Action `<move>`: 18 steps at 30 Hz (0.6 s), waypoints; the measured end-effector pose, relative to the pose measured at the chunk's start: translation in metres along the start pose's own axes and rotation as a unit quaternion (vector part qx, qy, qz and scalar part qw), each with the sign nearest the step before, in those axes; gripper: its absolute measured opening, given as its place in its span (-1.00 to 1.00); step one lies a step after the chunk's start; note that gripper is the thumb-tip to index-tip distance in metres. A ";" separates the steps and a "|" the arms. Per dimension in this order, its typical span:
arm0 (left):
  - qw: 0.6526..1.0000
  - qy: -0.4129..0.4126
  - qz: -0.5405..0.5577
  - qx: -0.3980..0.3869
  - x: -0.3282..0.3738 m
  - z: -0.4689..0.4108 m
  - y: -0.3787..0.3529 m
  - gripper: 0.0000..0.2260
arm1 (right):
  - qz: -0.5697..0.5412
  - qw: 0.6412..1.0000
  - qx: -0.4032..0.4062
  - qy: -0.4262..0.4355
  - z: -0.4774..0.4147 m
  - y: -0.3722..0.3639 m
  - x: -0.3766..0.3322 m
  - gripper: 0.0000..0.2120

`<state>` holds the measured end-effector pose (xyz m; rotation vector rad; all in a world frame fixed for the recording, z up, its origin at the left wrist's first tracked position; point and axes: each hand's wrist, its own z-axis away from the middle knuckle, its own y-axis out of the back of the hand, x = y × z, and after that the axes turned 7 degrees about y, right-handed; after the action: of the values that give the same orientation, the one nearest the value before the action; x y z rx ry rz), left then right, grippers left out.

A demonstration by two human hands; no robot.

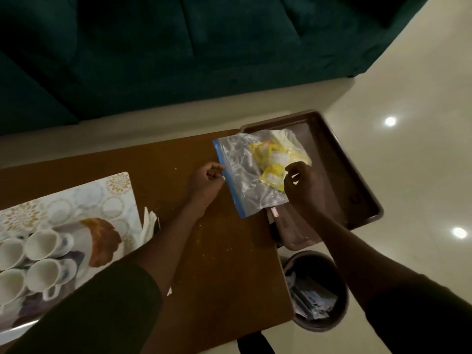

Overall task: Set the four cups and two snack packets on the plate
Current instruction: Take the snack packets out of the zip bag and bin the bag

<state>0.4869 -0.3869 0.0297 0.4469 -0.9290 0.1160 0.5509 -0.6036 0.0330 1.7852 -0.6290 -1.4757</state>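
And there sat the four white cups [33, 261], huddled two by two on the patterned plate [112, 200] at the left edge of the brown table [204, 251], mouths tipped up toward the camera. No snack packets had joined them: the yellow snack packets [273, 164] were bunched inside a clear zip bag [245, 172] with a blue seal strip, over by the table's far right corner. That bag lay half on the tabletop and half over the near rim of a brown tray [357, 180], which hung out past the table's right edge.

The left hand [207, 180] was curled tight at the bag's blue seal edge, fingertips pinched together on the strip. The right hand [304, 185] came in from the other side, thumb and forefinger closed on the plastic right beside the yellow packets, the other fingers arched above the bag. Both arms wore dark sleeves pushed up past the wrist.

A white crumpled tissue [148, 226] stood just off the plate's right edge. Crumbs speckled the wood. Down on the pale floor beside the table's right edge stood a round waste bin [316, 290], papers and wrappers heaped inside. A dark green sofa [178, 47] filled the background.
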 end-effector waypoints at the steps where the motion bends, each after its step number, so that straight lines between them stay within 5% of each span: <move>1: 1.000 0.000 0.006 0.000 0.004 -0.004 -0.011 -0.77 | 0.001 1.000 -0.002 -0.010 -0.008 0.006 0.010 -0.82; 8: 0.986 0.115 0.024 0.121 0.012 -0.035 -0.066 -0.46 | -0.005 0.999 -0.014 -0.044 -0.041 0.024 0.052 -0.77; 12: 0.966 0.222 0.056 0.122 0.006 -0.046 -0.075 -0.21 | -0.009 0.989 -0.090 -0.118 -0.049 0.018 0.067 -0.55; 18: 0.961 0.222 0.121 0.115 0.012 -0.050 -0.077 -0.58 | -0.087 0.964 -0.130 -0.216 -0.053 0.006 0.071 -0.39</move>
<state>0.5538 -0.4366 -0.0116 0.4948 -0.5237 0.5317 0.6185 -0.6495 -0.0017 1.3519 -0.4674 -1.9949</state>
